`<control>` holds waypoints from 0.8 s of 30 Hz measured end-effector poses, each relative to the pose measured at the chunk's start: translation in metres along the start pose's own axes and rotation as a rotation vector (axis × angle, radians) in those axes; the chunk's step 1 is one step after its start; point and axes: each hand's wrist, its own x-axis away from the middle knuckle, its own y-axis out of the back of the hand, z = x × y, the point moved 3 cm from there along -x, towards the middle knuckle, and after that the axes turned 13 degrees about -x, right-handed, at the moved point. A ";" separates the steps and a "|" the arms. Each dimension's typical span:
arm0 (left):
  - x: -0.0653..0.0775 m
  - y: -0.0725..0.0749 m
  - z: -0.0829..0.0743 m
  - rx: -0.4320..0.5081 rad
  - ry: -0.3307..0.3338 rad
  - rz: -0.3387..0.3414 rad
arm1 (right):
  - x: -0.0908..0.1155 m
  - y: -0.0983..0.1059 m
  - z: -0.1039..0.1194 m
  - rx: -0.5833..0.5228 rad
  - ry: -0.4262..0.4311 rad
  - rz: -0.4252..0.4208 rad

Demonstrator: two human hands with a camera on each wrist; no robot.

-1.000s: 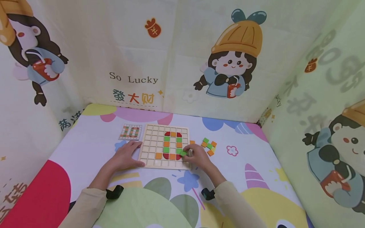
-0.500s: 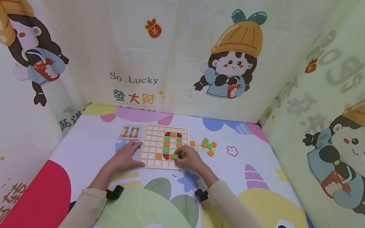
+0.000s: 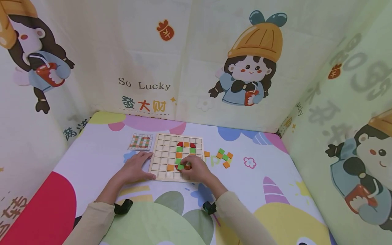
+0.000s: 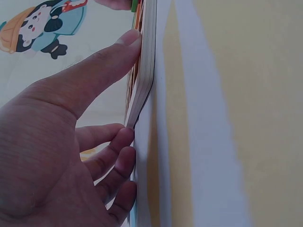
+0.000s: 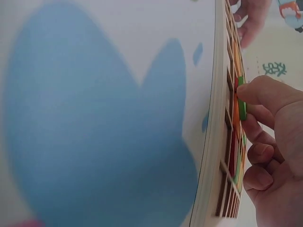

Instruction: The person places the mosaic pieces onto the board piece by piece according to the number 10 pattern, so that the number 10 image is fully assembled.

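A pale wooden grid board (image 3: 163, 148) lies on the table. Red, orange and green pieces fill cells in a ring shape on its right half, and a lone orange tile (image 3: 170, 167) sits to their lower left. My left hand (image 3: 134, 166) rests at the board's near left corner, thumb on its rim and fingers touching its side edge. Between thumb and fingers my right hand (image 3: 196, 168) pinches a green tile (image 5: 242, 101), held edge-on close over the board's lower part. This hand hides part of the ring in the head view.
A small pattern card (image 3: 140, 142) showing a coloured "10" lies left of the board. Right of it are a single orange tile (image 3: 207, 154) and a loose cluster of orange and green tiles (image 3: 225, 157). Printed cloth walls (image 3: 190, 68) stand around the table.
My right hand has moved left across the board with the green tile, from its right edge to the lower left of the coloured ring. The left hand has stayed in place.
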 end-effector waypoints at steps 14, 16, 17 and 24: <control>-0.001 -0.001 0.002 0.001 0.001 -0.001 | -0.012 -0.014 0.015 0.061 0.041 0.029; 0.000 -0.001 0.002 0.004 0.002 -0.002 | -0.013 -0.016 0.018 0.062 0.038 0.034; 0.000 -0.001 0.001 0.005 0.003 -0.003 | -0.014 -0.017 0.019 0.057 0.036 0.037; 0.001 0.001 0.001 0.007 -0.009 -0.011 | -0.019 -0.024 0.028 0.036 0.044 0.061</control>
